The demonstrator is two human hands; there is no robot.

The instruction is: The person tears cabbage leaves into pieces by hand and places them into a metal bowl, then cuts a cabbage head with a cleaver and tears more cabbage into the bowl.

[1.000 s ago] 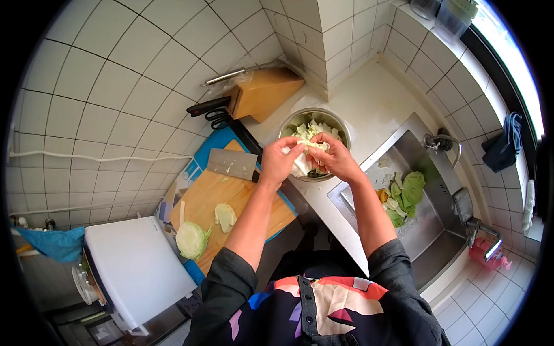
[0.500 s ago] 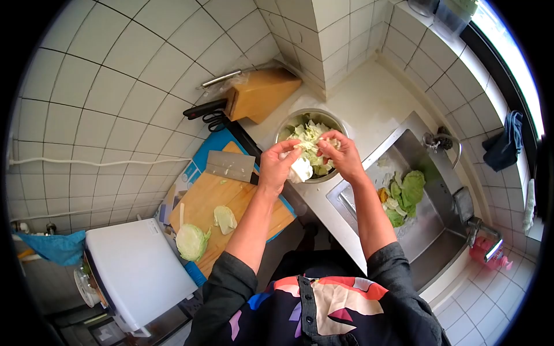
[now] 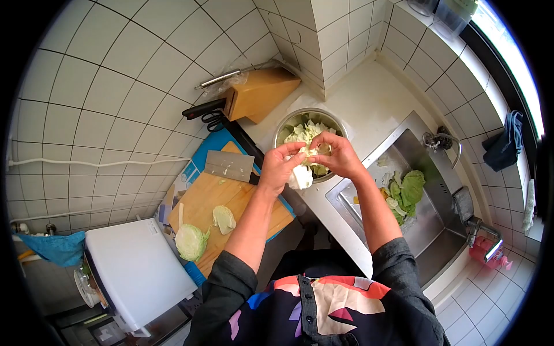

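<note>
Over a steel bowl (image 3: 281,128) my two hands meet at a piece of cabbage. My left hand (image 3: 279,168) is closed around a pale cabbage chunk (image 3: 299,178), whose white stem end hangs below the fingers. Thumb and fingers of my right hand (image 3: 340,157) are pinched on the leafy upper side of that cabbage. Torn cabbage leaves (image 3: 304,132) fill much of the bowl beneath. On the wooden cutting board (image 3: 251,210), left of my left forearm, lie a cut cabbage half (image 3: 191,242), a smaller cabbage piece (image 3: 224,219) and a cleaver (image 3: 229,165).
Green outer leaves (image 3: 411,190) lie in the steel sink (image 3: 430,245), below a faucet (image 3: 487,233). A knife block (image 3: 262,92) with scissors (image 3: 213,120) stands behind the board. A white appliance (image 3: 138,271) is at the lower left, a pink bottle (image 3: 487,254) right of the sink.
My right hand has turned inward and shifted slightly left, closer to my left hand. The cabbage chunk has dropped a little with my left hand; the things on the board stay put.
</note>
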